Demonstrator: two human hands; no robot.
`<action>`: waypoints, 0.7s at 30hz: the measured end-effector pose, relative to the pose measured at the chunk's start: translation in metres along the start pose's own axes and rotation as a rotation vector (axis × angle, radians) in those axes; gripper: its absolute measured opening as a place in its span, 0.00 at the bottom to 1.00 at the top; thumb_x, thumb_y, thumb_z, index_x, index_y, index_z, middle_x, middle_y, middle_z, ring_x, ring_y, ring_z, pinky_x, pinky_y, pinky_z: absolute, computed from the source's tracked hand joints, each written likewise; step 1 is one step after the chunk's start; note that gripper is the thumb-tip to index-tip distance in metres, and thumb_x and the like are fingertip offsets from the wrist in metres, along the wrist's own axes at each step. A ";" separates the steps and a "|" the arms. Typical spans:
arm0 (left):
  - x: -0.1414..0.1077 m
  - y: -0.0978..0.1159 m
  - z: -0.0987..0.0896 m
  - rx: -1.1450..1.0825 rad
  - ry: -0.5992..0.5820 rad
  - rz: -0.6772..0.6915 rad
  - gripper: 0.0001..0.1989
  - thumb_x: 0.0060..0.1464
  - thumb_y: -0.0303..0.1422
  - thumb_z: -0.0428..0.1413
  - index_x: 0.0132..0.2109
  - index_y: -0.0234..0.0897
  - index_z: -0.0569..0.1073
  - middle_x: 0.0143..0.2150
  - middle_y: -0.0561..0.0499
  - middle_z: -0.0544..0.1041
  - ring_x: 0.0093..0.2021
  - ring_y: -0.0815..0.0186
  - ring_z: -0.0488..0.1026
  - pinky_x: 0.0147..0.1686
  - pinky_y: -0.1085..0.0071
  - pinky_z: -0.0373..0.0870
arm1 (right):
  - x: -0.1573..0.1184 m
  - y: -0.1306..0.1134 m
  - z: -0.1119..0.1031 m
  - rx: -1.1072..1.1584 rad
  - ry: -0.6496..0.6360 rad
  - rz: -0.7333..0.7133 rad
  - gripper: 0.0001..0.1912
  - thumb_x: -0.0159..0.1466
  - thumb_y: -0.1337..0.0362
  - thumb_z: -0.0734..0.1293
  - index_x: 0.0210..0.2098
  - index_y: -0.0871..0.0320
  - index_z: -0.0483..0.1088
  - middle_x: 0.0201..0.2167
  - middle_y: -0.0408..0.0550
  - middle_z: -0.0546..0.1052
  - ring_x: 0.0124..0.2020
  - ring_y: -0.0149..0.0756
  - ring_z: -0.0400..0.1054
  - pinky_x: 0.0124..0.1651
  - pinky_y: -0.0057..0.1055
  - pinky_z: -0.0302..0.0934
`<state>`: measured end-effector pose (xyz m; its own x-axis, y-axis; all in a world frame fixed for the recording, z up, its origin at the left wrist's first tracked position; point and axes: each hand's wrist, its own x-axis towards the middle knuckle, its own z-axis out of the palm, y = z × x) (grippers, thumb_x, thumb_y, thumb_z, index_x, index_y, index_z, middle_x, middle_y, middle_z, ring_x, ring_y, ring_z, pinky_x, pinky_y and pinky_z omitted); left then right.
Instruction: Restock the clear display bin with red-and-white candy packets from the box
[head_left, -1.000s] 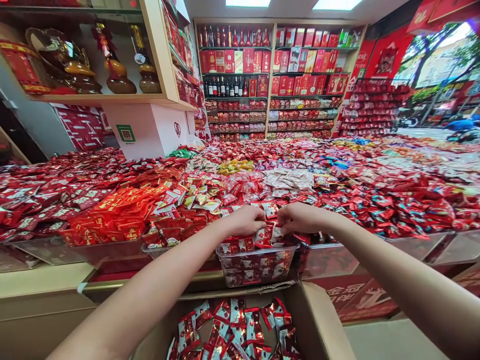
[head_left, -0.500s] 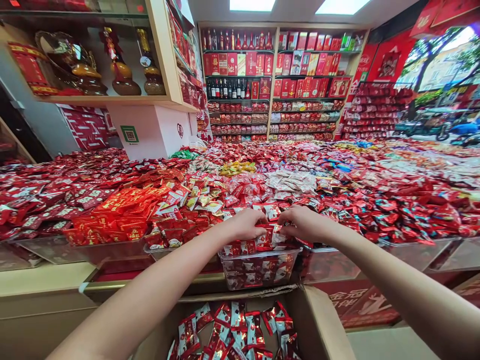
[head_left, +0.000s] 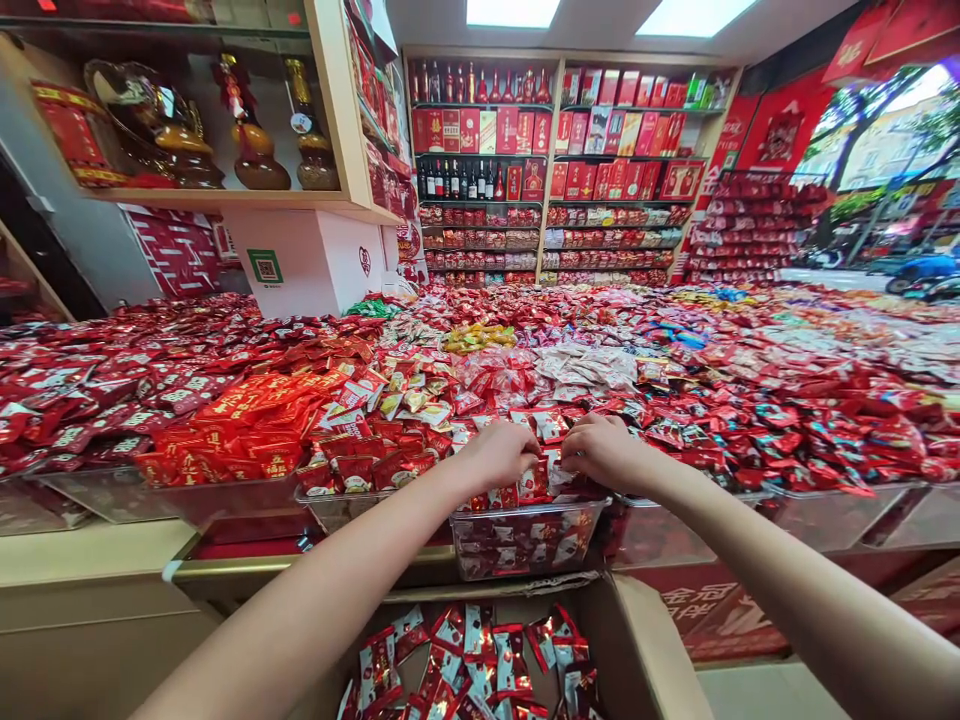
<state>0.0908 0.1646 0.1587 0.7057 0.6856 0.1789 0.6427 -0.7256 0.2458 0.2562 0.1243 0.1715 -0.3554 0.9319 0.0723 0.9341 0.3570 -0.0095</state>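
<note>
My left hand is bent over the near side of a clear plastic bin, fingers curled down onto a small red-and-white candy packet. Close by on the right, my right hand curls in the same way at the bin's other side, its fingertips on the packets there and partly hidden. Rows of the same packets show through the bin's front wall. Below the bin, an open cardboard box holds many loose red-and-white candy packets.
Heaps of wrapped sweets spread left, right and behind. Bright red packets fill a bin to the left. A white pillar and glass-shelved cabinet stand at left; shelves of bottles and boxes line the back.
The view has shifted slightly, so the scene sits a little farther right. Both hands stay over the same bin, with the fingers slightly moved among the packets.
</note>
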 end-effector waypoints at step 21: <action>-0.054 0.021 -0.029 -0.178 0.250 0.019 0.13 0.50 0.31 0.48 0.43 0.39 0.69 0.41 0.49 0.73 0.41 0.65 0.67 0.43 0.70 0.61 | -0.051 -0.021 -0.003 0.258 0.232 -0.128 0.13 0.60 0.62 0.56 0.29 0.59 0.69 0.30 0.51 0.72 0.34 0.37 0.62 0.38 0.33 0.53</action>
<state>0.0573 0.1140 0.1816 0.6077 0.6812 0.4083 0.5524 -0.7319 0.3990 0.2548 0.0696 0.1712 -0.4240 0.8498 0.3132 0.8324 0.5019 -0.2350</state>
